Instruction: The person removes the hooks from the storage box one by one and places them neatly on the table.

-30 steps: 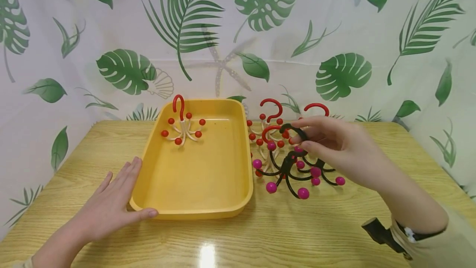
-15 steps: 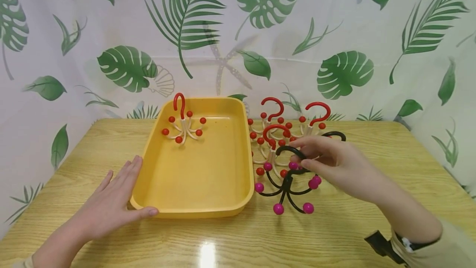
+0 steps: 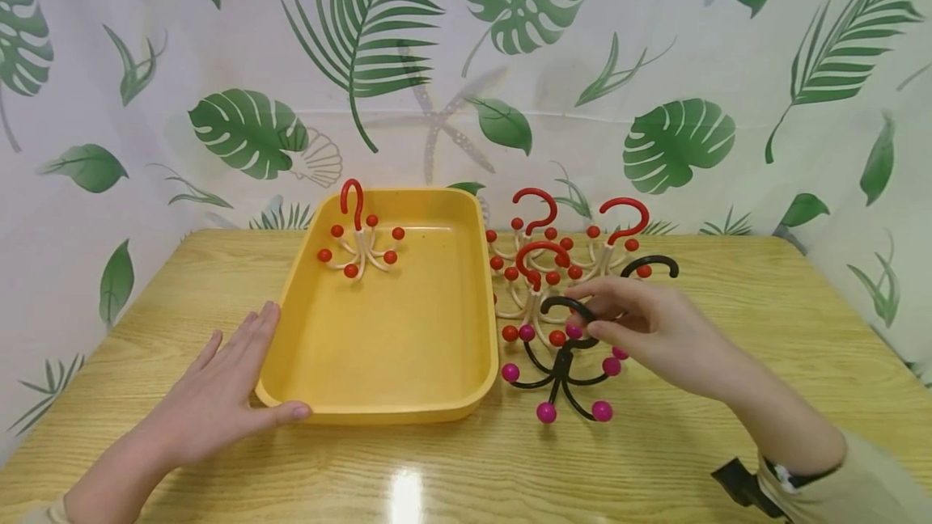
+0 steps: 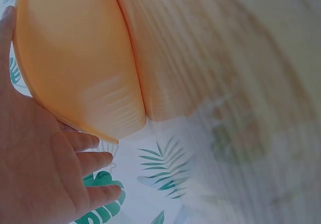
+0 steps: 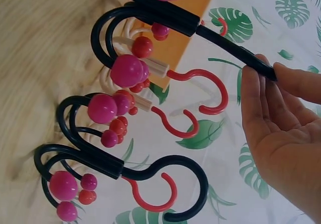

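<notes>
My right hand pinches the curved top of a black multi-arm hook hanger with magenta ball tips, right of the yellow tray. In the right wrist view, thumb and fingertips meet on that hook, and its stem points away from the hand. Fairly straight fingers of my left hand rest along the tray's near left corner; the left wrist view shows them against its wall. Inside the tray, at the back left, stands a cream hook hanger with a red hook and red balls.
Several cream hangers with red hooks crowd the table right of the tray, including one at the back and one nearer. A second black hanger stands close by, partly behind my right hand. A leaf-print cloth hangs behind the table.
My right hand has come toward me and lower with the black hanger, uncovering the second black hook and a red hook behind. The left hand stays at the tray.
</notes>
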`<control>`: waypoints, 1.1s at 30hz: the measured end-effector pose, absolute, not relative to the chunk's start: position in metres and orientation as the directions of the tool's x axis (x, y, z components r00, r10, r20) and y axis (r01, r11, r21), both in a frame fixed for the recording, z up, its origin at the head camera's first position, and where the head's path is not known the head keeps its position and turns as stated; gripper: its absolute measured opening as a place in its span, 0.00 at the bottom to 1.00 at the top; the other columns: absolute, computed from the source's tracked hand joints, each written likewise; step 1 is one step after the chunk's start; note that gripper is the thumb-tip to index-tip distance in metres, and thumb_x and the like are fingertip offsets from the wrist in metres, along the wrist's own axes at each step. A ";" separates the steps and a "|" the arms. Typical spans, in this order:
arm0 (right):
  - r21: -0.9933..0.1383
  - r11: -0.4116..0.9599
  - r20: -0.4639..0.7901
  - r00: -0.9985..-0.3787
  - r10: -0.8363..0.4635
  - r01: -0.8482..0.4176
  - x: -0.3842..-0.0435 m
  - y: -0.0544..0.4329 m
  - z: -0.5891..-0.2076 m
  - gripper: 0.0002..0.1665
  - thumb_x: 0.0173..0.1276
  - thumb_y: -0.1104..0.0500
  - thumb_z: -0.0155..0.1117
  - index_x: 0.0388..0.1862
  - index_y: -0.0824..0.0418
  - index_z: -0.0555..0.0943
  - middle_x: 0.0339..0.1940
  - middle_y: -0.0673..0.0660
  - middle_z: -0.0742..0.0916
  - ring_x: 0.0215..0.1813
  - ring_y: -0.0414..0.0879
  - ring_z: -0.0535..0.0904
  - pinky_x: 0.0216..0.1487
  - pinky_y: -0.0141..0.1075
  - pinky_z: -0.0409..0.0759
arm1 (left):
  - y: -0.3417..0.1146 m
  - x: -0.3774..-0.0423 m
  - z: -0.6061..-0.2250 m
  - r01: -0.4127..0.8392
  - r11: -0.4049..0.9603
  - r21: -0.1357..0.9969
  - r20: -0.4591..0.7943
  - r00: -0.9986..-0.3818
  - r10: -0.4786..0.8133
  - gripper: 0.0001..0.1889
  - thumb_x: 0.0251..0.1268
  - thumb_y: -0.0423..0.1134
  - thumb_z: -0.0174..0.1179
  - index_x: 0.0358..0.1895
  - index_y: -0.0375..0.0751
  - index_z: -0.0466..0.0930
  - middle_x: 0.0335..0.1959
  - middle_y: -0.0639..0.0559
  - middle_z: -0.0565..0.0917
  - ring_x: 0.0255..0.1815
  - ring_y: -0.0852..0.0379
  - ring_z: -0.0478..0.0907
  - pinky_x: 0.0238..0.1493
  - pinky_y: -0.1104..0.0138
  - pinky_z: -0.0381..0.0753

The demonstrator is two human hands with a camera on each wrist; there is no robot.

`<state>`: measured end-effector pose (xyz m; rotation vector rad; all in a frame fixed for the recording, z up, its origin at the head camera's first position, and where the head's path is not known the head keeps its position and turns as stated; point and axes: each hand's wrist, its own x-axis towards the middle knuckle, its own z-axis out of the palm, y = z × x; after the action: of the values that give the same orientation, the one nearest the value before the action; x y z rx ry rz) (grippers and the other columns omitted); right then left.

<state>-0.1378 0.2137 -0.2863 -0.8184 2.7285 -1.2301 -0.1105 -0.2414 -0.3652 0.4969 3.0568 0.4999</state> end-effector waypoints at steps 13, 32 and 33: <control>-0.707 0.565 0.164 -0.876 -0.454 -0.425 -0.139 0.213 -0.293 0.21 0.66 0.69 0.62 0.58 0.59 0.78 0.48 0.55 0.84 0.47 0.44 0.81 0.44 0.31 0.81 | -0.241 -0.112 -0.365 0.304 0.899 0.315 0.031 -0.950 0.310 0.61 0.54 0.71 0.56 0.76 0.41 0.28 0.77 0.43 0.39 0.75 0.39 0.41 0.70 0.41 0.36; -0.639 0.588 0.231 -0.853 -0.469 -0.496 -0.141 0.213 -0.298 0.21 0.65 0.73 0.60 0.54 0.57 0.81 0.48 0.53 0.84 0.39 0.46 0.81 0.37 0.32 0.82 | -0.242 -0.111 -0.363 0.301 0.897 0.324 0.026 -0.950 0.310 0.62 0.53 0.72 0.56 0.76 0.40 0.29 0.77 0.41 0.40 0.75 0.39 0.41 0.70 0.42 0.35; -0.637 0.590 0.232 -0.854 -0.467 -0.496 -0.141 0.213 -0.298 0.21 0.65 0.73 0.60 0.55 0.56 0.81 0.48 0.53 0.84 0.37 0.45 0.81 0.35 0.32 0.82 | -0.242 -0.111 -0.364 0.301 0.897 0.325 0.026 -0.951 0.309 0.62 0.53 0.72 0.56 0.76 0.40 0.29 0.77 0.41 0.41 0.75 0.38 0.41 0.70 0.41 0.36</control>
<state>-0.1414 0.2134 -0.2982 -0.8588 2.8367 -1.1571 -0.1107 -0.2417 -0.3639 0.4879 3.0341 0.5138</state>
